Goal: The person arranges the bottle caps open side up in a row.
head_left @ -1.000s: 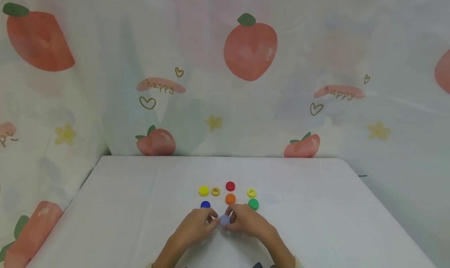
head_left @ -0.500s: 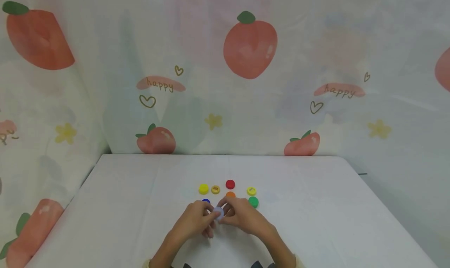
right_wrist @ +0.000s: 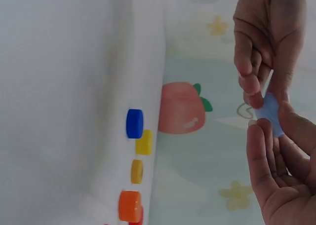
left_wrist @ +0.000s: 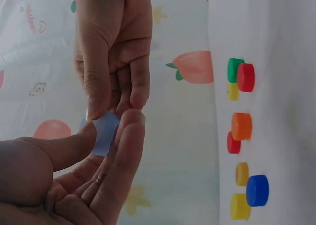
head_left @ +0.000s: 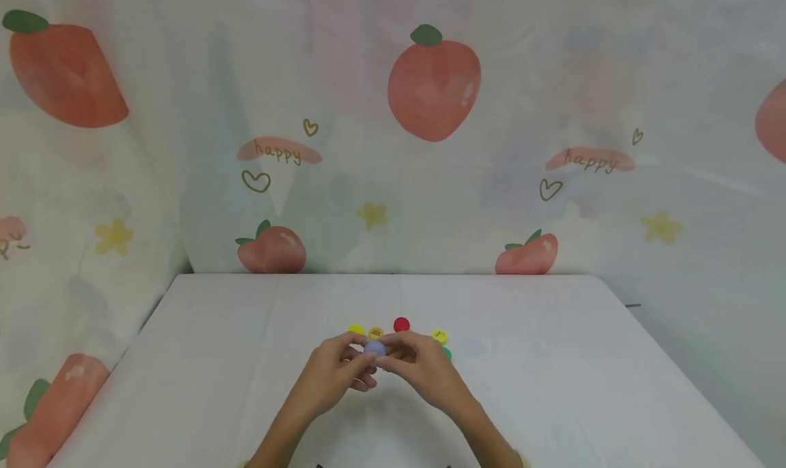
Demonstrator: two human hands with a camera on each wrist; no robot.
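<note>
Pale blue cap (head_left: 374,348) held off table (head_left: 552,386), above row of coloured caps (head_left: 402,325). Pinched between fingertips of left hand (head_left: 334,379) and right hand (head_left: 424,372), both grasping its rim. Grip shallow, at edges only; cap could slip, drop among other caps, scatter them.

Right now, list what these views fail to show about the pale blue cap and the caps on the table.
- Pale blue cap: head view, the left hand and right hand pinch it, hiding most of its rim.
- Blue and orange caps: head view, hidden behind the hands; the green cap only peeks out.
- Print on the small yellow cap: too small to read.
- Orange cap: right wrist view, cut off by the bottom edge.
</note>
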